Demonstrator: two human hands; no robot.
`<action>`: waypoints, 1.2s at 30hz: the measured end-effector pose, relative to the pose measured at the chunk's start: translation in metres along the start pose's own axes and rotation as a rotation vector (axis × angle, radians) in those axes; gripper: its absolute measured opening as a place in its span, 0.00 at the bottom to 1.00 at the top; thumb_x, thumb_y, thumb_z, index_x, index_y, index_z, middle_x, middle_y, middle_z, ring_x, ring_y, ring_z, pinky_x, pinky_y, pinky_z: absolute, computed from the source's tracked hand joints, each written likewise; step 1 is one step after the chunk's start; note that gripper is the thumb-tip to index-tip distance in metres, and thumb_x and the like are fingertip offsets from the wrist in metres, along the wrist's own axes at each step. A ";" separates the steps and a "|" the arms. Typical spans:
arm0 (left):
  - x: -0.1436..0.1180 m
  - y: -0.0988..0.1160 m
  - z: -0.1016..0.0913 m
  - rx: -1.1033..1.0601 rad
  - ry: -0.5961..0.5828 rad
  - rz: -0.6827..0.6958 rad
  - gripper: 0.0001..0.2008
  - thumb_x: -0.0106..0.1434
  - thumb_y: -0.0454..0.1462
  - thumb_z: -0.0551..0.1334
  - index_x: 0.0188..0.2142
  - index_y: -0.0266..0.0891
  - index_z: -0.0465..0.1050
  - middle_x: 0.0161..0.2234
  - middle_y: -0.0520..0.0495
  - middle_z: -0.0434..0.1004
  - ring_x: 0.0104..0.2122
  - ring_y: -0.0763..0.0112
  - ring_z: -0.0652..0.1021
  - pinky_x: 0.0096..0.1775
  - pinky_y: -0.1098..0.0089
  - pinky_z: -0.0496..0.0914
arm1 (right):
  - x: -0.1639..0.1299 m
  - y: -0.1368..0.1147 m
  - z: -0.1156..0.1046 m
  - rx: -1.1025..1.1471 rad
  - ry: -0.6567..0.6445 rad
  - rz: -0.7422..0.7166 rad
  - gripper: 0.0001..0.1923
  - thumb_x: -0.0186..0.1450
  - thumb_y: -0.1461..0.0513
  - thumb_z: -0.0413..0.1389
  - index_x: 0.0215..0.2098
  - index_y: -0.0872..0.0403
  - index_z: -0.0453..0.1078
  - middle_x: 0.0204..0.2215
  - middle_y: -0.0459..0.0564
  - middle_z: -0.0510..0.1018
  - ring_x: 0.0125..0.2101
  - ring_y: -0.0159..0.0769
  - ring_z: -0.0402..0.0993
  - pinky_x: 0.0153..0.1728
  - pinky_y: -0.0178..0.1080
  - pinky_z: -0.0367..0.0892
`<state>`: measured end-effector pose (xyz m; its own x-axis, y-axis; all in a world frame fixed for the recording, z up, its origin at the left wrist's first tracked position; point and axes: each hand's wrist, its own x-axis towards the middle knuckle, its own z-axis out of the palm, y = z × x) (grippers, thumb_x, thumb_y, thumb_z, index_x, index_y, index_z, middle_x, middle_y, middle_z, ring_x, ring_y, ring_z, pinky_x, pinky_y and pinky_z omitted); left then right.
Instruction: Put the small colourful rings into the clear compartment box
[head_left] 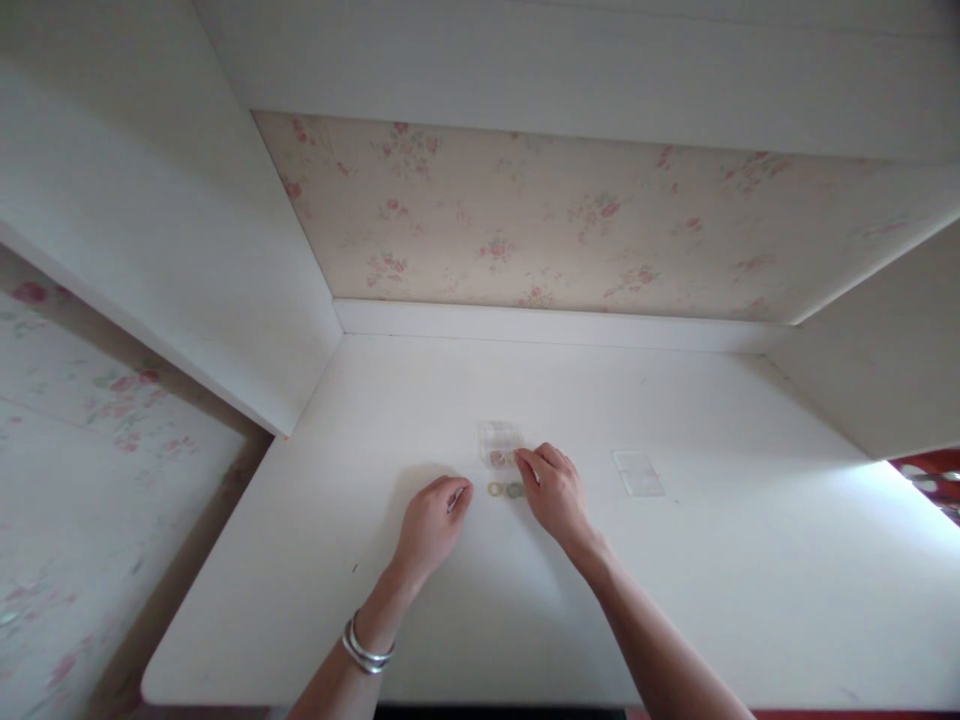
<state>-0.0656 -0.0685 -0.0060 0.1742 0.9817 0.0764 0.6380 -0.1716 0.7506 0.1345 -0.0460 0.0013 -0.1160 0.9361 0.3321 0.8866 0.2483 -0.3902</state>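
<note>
A small clear plastic box (491, 432) sits on the white desktop, with a reddish-brown round item (497, 459) inside near its front. My right hand (553, 490) is at the box's front right corner, thumb and fingertips pinched together. Whatever is in that pinch is too small to make out. Just in front of the box lie a yellow ring (495, 489) and a grey-green ring-like piece (514, 491), the latter close to my right hand. To the left of them my left hand (433, 515) rests with curled, closed fingers, apart from the box; its contents are hidden.
A flat clear plastic lid or plate (639, 474) lies to the right of my right hand. White panels (247, 300) flank the white desktop (300, 620), and a flowered wall (525, 220) stands behind. A tiny dark speck (355, 568) is at the left.
</note>
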 end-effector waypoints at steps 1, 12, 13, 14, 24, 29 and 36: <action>0.000 0.000 0.000 -0.003 0.002 0.002 0.12 0.65 0.40 0.52 0.36 0.41 0.74 0.32 0.48 0.76 0.31 0.71 0.75 0.35 0.73 0.67 | 0.003 0.001 0.001 0.002 -0.011 -0.001 0.15 0.68 0.59 0.45 0.36 0.51 0.74 0.28 0.48 0.71 0.32 0.33 0.67 0.36 0.35 0.59; -0.006 0.011 0.002 0.160 -0.041 0.063 0.12 0.66 0.38 0.51 0.36 0.42 0.73 0.32 0.50 0.75 0.32 0.72 0.75 0.35 0.73 0.67 | -0.031 0.027 -0.023 0.235 0.097 0.230 0.18 0.67 0.53 0.46 0.38 0.53 0.75 0.28 0.48 0.71 0.26 0.30 0.67 0.31 0.33 0.62; -0.006 0.013 0.003 0.182 -0.056 0.073 0.11 0.66 0.38 0.51 0.37 0.43 0.73 0.33 0.50 0.76 0.32 0.72 0.75 0.35 0.74 0.67 | -0.035 0.031 -0.024 0.236 0.096 0.247 0.18 0.67 0.53 0.46 0.37 0.53 0.75 0.27 0.48 0.71 0.26 0.30 0.67 0.31 0.33 0.62; -0.006 0.016 0.005 0.200 -0.070 0.084 0.11 0.66 0.38 0.51 0.39 0.43 0.72 0.35 0.50 0.76 0.34 0.72 0.75 0.36 0.74 0.67 | -0.039 0.035 -0.024 0.237 0.095 0.262 0.18 0.67 0.53 0.47 0.37 0.53 0.75 0.27 0.48 0.71 0.26 0.30 0.67 0.31 0.33 0.62; 0.001 0.034 0.019 0.426 -0.118 0.100 0.12 0.67 0.40 0.50 0.44 0.48 0.70 0.41 0.53 0.75 0.37 0.71 0.77 0.34 0.73 0.67 | -0.057 0.045 -0.017 0.312 0.068 0.313 0.19 0.66 0.52 0.46 0.38 0.53 0.75 0.27 0.48 0.71 0.26 0.30 0.68 0.30 0.33 0.62; 0.001 0.036 0.026 0.501 -0.125 0.123 0.12 0.68 0.39 0.49 0.42 0.47 0.71 0.37 0.52 0.75 0.34 0.71 0.77 0.30 0.73 0.66 | -0.058 0.046 -0.019 0.340 0.074 0.297 0.18 0.66 0.53 0.47 0.38 0.54 0.75 0.27 0.47 0.71 0.26 0.29 0.68 0.29 0.32 0.61; 0.000 0.035 0.030 0.394 -0.091 0.110 0.12 0.68 0.37 0.50 0.40 0.46 0.72 0.37 0.51 0.74 0.34 0.72 0.76 0.34 0.74 0.68 | -0.058 0.049 -0.017 0.352 0.077 0.291 0.17 0.67 0.54 0.47 0.37 0.53 0.75 0.26 0.47 0.70 0.24 0.29 0.66 0.27 0.31 0.60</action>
<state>-0.0206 -0.0769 0.0005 0.3111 0.9477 0.0707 0.8470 -0.3103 0.4317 0.1925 -0.0927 -0.0225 0.1607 0.9613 0.2236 0.6696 0.0602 -0.7403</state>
